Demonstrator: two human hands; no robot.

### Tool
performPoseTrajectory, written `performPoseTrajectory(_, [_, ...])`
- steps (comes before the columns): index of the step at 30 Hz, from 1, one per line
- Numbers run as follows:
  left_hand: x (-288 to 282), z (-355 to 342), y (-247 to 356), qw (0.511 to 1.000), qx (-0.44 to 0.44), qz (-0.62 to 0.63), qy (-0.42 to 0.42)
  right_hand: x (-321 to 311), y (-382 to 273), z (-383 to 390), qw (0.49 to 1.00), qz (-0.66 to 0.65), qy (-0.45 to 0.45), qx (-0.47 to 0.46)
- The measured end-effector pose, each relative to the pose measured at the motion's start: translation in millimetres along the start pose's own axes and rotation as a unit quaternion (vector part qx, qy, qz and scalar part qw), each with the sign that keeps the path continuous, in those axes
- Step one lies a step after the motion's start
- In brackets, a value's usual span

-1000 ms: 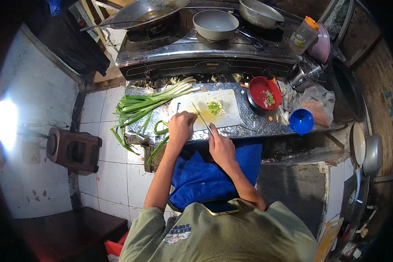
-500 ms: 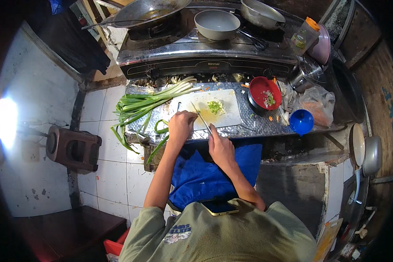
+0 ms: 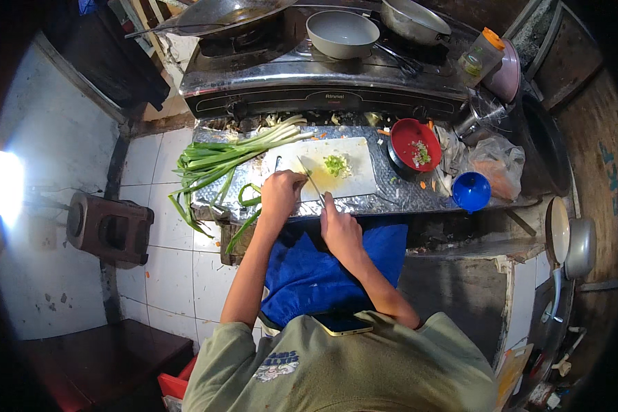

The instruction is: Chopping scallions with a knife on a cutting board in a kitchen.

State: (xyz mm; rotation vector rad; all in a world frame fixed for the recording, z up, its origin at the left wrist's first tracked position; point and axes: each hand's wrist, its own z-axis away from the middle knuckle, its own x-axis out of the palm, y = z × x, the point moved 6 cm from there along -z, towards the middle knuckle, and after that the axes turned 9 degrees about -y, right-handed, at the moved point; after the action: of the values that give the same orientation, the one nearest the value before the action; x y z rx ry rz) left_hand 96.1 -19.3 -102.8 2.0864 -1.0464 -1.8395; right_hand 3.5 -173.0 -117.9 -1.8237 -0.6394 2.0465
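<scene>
My left hand (image 3: 281,194) is closed at the front left of a white cutting board (image 3: 361,180), its fingers pinching a scallion whose green leaves (image 3: 251,196) trail out beside the wrist. In my right hand (image 3: 341,230) is a knife (image 3: 310,176), gripped by the handle, its blade slanting away to the left close by the left fingertips. A small heap of chopped scallion (image 3: 335,165) lies on the board, right of the blade. Left of the board rests a bunch of whole scallions (image 3: 220,157), white ends toward the right. The left fingertips partly hide the scallion's cut end.
Right of the board stand a red bowl (image 3: 408,132) with chopped bits, a blue funnel-like cup (image 3: 472,191) and a plastic bag (image 3: 499,168). Behind, a stove (image 3: 281,103) carries a wok (image 3: 220,17), a pale bowl (image 3: 343,34) and a metal pot (image 3: 415,22). A phone (image 3: 342,323) lies against my shirt.
The whole view has shifted slightly, so things sit a little farther left. Both hands keep their grips, and the knife stays beside the left fingertips.
</scene>
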Motion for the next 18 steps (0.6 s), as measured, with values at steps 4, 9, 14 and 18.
performPoseTrajectory(4, [0,-1,-5,1.0,0.004,0.012,-0.002,6,-3,-4,0.999,0.042,0.015,-0.01])
performPoseTrajectory(9, [-1,0,-3,1.0,-0.017,0.007,0.003,-6,8,1,0.998,0.054,0.018,-0.001])
performPoseTrajectory(14, [-2,0,3,1.0,-0.018,0.0,-0.011,-3,19,11,0.998,0.047,0.043,-0.016])
performPoseTrajectory(18, [-5,3,12,0.998,0.043,-0.041,0.01,-13,23,10,0.998,0.042,0.049,0.023])
